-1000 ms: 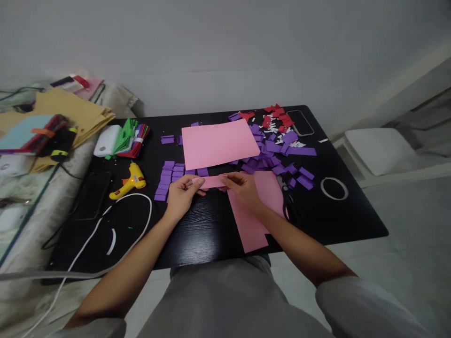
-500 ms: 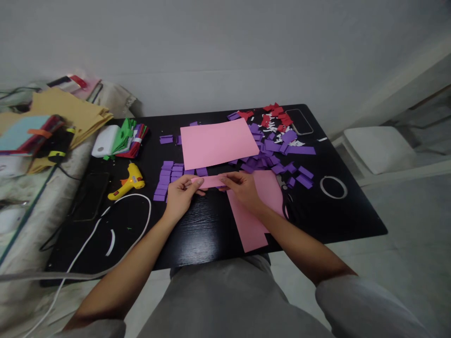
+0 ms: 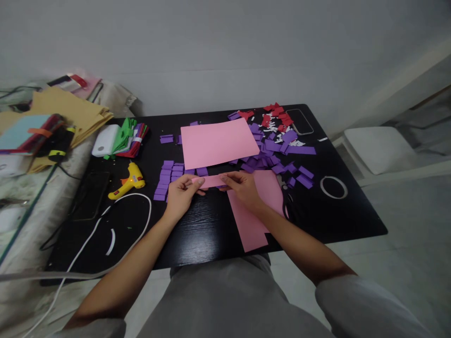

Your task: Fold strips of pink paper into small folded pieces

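A narrow pink paper strip [image 3: 212,181] is stretched level between my two hands, just above the black table. My left hand [image 3: 182,193] pinches its left end between thumb and fingers. The right end is gripped by my right hand [image 3: 243,188] in the same way. Beyond the strip lies a large pink paper sheet [image 3: 219,143]. A second pink sheet [image 3: 248,232], with a notch cut at its near corner, lies partly under my right hand and forearm. Scissors [image 3: 287,199] with dark handles rest on that sheet's right edge.
Folded purple paper pieces [image 3: 164,180] sit in rows left of my hands; more purple pieces [image 3: 262,159] are heaped at right, near red scraps [image 3: 276,112]. A yellow glue gun [image 3: 128,180], a white cable [image 3: 150,211], a dark phone-like slab [image 3: 90,195] and a ring [image 3: 333,187] lie around.
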### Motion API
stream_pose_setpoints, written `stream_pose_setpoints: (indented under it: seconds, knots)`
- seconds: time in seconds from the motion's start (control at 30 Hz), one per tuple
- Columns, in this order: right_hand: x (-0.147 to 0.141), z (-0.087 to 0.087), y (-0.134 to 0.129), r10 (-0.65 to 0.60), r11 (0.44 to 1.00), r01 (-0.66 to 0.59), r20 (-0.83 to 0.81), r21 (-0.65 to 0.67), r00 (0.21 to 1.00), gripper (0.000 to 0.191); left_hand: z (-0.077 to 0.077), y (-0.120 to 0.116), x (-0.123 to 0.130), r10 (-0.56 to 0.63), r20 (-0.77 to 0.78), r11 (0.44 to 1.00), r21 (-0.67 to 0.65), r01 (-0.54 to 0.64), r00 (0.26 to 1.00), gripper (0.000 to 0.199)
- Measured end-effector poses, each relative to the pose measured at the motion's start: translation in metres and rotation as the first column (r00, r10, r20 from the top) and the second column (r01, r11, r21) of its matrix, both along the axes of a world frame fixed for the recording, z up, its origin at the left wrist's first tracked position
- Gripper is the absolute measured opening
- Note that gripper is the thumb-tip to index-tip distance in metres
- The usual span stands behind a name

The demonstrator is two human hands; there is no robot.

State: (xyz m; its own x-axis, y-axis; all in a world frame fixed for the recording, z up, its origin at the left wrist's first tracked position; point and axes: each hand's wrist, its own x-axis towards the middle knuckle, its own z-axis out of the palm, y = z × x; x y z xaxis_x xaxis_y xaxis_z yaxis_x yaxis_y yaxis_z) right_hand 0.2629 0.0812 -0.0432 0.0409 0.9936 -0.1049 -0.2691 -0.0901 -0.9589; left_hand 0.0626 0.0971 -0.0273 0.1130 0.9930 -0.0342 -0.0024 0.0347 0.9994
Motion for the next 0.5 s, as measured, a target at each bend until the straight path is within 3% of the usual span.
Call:
stream_pose_setpoints:
  seconds: [0.33, 0.5]
  knots:
    - [0.009, 0.001, 0.005, -0.042, 0.999, 0.042, 0.006, -0.015, 0.999, 0.036, 0.002, 0.007, -0.010, 0.053, -0.024, 0.997, 0.054, -0.052, 0.998, 0.037]
    - [0.016, 0.001, 0.009, -0.110, 0.994, 0.110, 0.043, 0.015, 0.993, 0.037, 0.006, 0.013, -0.015, 0.157, 0.043, 0.985, 0.069, -0.160, 0.987, 0.042]
